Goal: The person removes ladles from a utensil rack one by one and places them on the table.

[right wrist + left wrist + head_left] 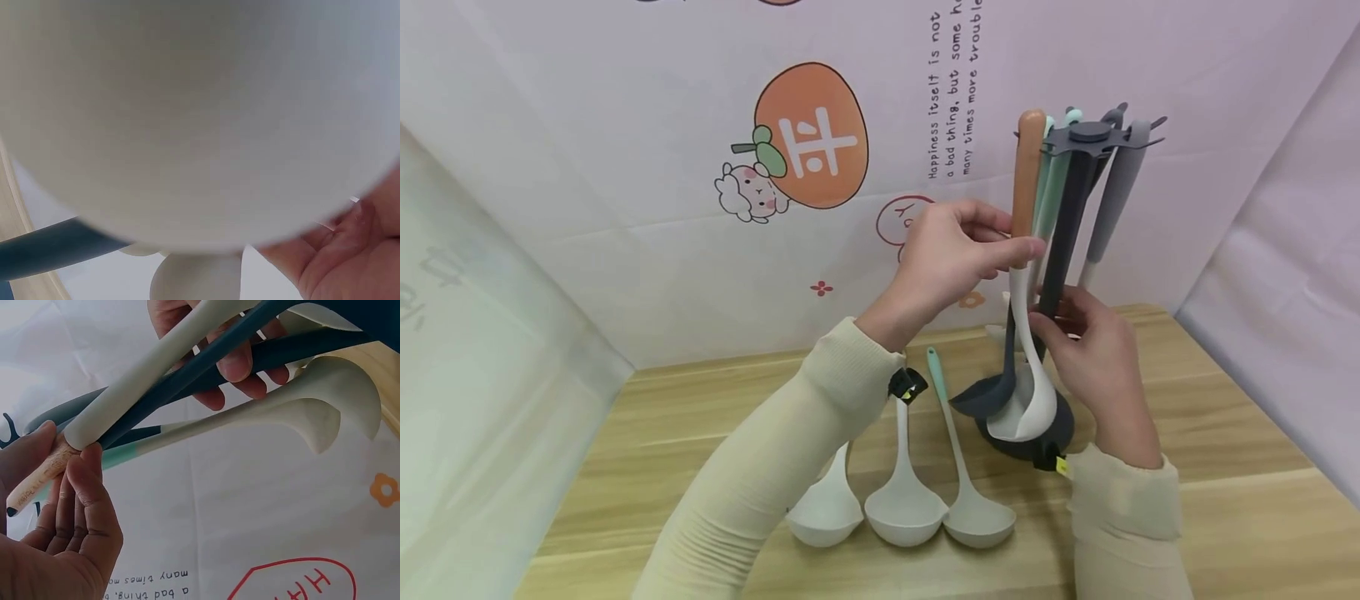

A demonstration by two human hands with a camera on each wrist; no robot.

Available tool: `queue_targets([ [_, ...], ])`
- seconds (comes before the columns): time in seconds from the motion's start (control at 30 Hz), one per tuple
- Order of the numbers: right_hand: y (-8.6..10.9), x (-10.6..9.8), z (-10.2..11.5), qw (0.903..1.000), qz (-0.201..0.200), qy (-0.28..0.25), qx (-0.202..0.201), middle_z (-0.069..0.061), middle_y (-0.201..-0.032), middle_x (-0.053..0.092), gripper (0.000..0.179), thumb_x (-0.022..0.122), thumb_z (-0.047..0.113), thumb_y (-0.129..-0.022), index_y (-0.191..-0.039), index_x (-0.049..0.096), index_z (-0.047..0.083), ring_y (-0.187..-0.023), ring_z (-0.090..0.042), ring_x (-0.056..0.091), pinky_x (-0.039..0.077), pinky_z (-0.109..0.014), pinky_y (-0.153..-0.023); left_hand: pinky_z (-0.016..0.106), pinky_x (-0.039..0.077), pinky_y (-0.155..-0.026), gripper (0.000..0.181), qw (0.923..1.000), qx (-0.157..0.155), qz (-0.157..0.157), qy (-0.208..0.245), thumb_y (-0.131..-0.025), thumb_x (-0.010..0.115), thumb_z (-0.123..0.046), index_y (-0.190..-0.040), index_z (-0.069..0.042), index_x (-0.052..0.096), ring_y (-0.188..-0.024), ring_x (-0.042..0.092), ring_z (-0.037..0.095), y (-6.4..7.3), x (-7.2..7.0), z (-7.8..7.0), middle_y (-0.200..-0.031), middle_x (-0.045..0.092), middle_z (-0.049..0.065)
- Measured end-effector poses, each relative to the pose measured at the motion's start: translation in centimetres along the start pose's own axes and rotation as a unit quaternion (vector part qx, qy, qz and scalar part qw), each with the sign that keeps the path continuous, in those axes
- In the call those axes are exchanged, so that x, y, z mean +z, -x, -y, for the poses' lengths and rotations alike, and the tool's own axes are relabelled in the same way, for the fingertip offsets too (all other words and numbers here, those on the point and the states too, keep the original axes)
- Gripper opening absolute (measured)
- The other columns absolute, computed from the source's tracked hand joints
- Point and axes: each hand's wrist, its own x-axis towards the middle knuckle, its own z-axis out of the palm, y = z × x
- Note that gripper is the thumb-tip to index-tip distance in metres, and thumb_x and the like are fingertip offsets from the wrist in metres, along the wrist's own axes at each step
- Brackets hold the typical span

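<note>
Left hand: fingers pinching a white, wooden-handled ladle | ladle upright, just in front of the dark-grey utensil stand | right hand: fingers gripping that stand, lower down

Head view: we note bright, diffuse light on the pale backdrop; soft shadow darkens the wooden table around the stand base. We cannot fix the light's direction. Left wrist view: dimmer, cooler; the printed lettering is legible. Right wrist view: we record a near ladle bowl, greyish, out of focus, its rim blurred, covering most detail.
</note>
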Motion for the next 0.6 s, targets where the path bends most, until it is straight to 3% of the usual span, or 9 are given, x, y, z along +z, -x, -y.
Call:
queue_targets([
  [0.13,-0.04,-0.09,0.07,1.0000,-0.001,-0.002,-0.001,-0.021,-0.115,0.078,0.033,0.073,0.021,-0.101,-0.130,0.071,0.006,-0.090,0.015,0.063,0.043,0.005,-0.080,0.022,0.060,-0.069,0.032,0.9999,0.008,-0.006,-0.012,-0.088,0.087,-0.027,-0.112,-0.011,0.074,-0.084,0.077,0.009,0.07,-0.04,-0.04,-0.094,0.079,0.001],
  [0.2,-0.02,-0.11,0.07,1.0000,-0.001,-0.003,-0.003,-0.022,-0.114,0.078,0.033,0.074,0.020,-0.100,-0.130,0.071,0.006,-0.086,0.024,0.055,0.043,0.005,-0.080,0.022,0.060,-0.069,0.031,0.9996,0.013,-0.012,-0.020,-0.089,0.087,-0.027,-0.112,-0.011,0.074,-0.083,0.077,0.008,0.12,-0.04,-0.06,-0.093,0.079,0.000],
  [0.43,0.06,-0.21,0.10,1.0000,-0.005,0.002,-0.006,-0.022,-0.112,0.078,0.034,0.074,0.019,-0.100,-0.130,0.070,0.005,-0.085,0.024,0.054,0.043,0.005,-0.078,0.019,0.059,-0.072,0.028,0.9978,0.035,-0.033,-0.046,-0.090,0.086,-0.028,-0.109,-0.011,0.073,-0.082,0.076,0.006,0.14,0.00,0.06,-0.093,0.079,0.000],
  [0.5,0.10,-0.22,0.15,1.0000,-0.003,0.004,-0.005,-0.022,-0.113,0.078,0.034,0.074,0.019,-0.100,-0.131,0.070,0.005,-0.089,0.010,0.065,0.042,0.006,-0.079,0.018,0.058,-0.073,0.029,0.9975,0.039,-0.037,-0.046,-0.090,0.086,-0.028,-0.109,-0.011,0.072,-0.082,0.076,0.006,0.17,-0.02,0.18,-0.094,0.079,0.000],
  [0.6,0.12,-0.18,0.21,1.0000,-0.004,0.005,-0.005,-0.022,-0.112,0.078,0.033,0.074,0.018,-0.100,-0.130,0.070,0.005,-0.089,0.009,0.065,0.042,0.006,-0.079,0.018,0.058,-0.074,0.030,0.9971,0.042,-0.045,-0.044,-0.091,0.085,-0.029,-0.109,-0.010,0.071,-0.083,0.075,0.007,0.20,-0.12,0.41,-0.095,0.079,0.000],
])
